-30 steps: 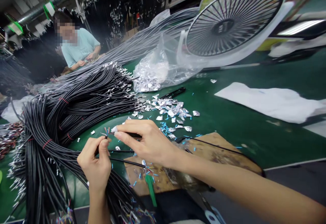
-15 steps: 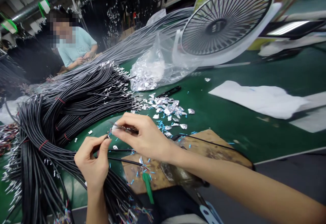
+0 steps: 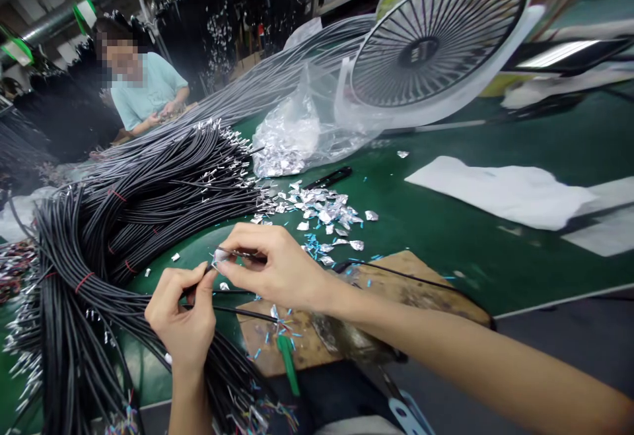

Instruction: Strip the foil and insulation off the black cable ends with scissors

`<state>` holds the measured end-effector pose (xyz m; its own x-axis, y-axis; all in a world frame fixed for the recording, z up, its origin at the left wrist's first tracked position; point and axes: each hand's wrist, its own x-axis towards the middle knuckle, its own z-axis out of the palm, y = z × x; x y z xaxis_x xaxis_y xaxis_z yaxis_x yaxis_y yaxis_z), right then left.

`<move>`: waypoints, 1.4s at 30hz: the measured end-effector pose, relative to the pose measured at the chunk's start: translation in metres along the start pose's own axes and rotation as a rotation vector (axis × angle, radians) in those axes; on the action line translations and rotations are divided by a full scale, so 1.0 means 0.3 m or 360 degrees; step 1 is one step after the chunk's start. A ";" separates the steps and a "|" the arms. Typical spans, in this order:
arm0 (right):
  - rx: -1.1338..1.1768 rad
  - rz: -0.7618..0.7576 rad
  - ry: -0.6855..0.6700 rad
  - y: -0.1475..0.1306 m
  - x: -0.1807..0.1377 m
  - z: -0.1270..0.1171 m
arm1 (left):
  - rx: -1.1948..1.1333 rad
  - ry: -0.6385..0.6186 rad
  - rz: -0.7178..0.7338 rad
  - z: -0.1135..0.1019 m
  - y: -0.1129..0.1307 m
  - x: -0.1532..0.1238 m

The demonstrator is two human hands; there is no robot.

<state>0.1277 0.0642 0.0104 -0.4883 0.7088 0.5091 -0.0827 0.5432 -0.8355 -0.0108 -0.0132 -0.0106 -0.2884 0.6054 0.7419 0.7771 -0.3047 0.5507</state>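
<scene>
My left hand [image 3: 181,313] pinches the end of a black cable [image 3: 202,271] between thumb and forefinger. Close against it, my right hand [image 3: 270,263] is closed around dark, slender tweezers [image 3: 242,253], whose thin tip points left past the forefinger. Something white [image 3: 220,256] covers or sits at the right fingertips; I cannot tell which. Fine wires at the cable end are partly hidden between the two hands. Below them, another black cable [image 3: 242,313] lies with its coloured wires [image 3: 283,323] fanned out on a worn wooden board [image 3: 262,349].
Bundled black cables [image 3: 163,217] fill the left of the green table [image 3: 381,191]. Foil scraps and blue bits [image 3: 327,210] lie beyond my hands, near a clear plastic bag [image 3: 307,125] and a white fan [image 3: 430,45]. A green-handled tool [image 3: 288,362] rests on the board. A person [image 3: 148,88] sits opposite.
My right hand has shifted slightly down and left, so its fingertips now meet the cable end at my left fingers. The left hand stays nearly in place.
</scene>
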 end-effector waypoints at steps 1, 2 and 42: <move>0.0005 0.0011 -0.0008 0.002 0.001 -0.001 | 0.0017 0.0002 0.0037 0.002 0.002 0.001; 0.0006 0.0037 -0.0016 0.005 0.003 -0.002 | 0.0035 0.0003 0.0076 0.005 0.004 0.002; -0.0198 0.0058 0.0342 0.035 0.033 -0.017 | -0.0169 -0.0343 -0.0383 -0.004 0.033 0.012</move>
<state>0.1263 0.0793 0.0077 -0.2919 0.8011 0.5226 0.0458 0.5575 -0.8289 -0.0050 -0.0150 -0.0020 -0.3226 0.8074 0.4940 0.6351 -0.2024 0.7455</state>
